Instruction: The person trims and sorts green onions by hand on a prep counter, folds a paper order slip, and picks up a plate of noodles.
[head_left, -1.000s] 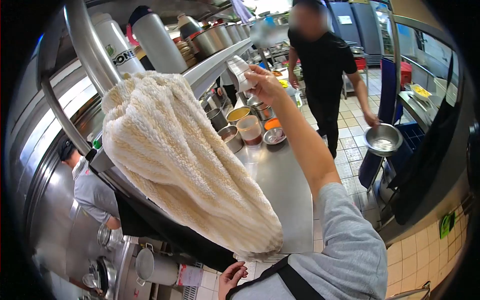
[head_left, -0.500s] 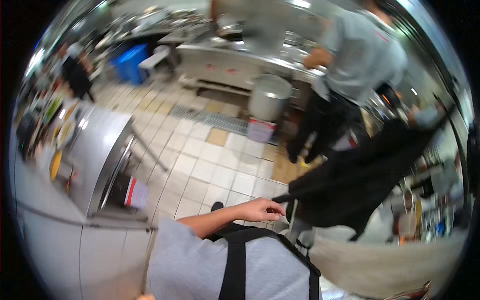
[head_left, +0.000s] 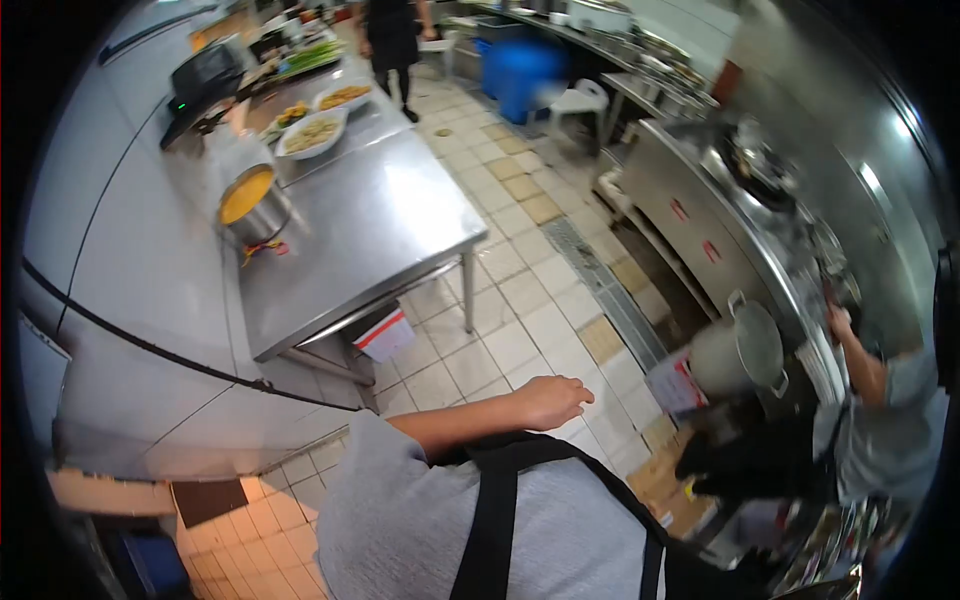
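My left hand [head_left: 555,402] is in front of my body, low in the middle of the view. Its fingers are loosely bent and a little apart, with nothing seen between them. Tiled floor [head_left: 490,345] lies beyond it, and the nearest furniture is a steel table [head_left: 370,225] ahead to the left. On that table are a metal pot of orange liquid [head_left: 247,195] and a white dish of pale food [head_left: 314,135]. My right hand is out of view.
At the right, a worker in grey [head_left: 885,430] reaches over a steel cooking range [head_left: 700,215]. A large pot [head_left: 735,350] stands beside the range. Another person [head_left: 392,45] stands at the far end, near a blue bin [head_left: 522,80] and a white stool [head_left: 578,100].
The view has swung away from the shelf and pale fluffy cloth towards the aisle. My raised right hand with a white item has left view. My left hand stays low before my body, arm extended.
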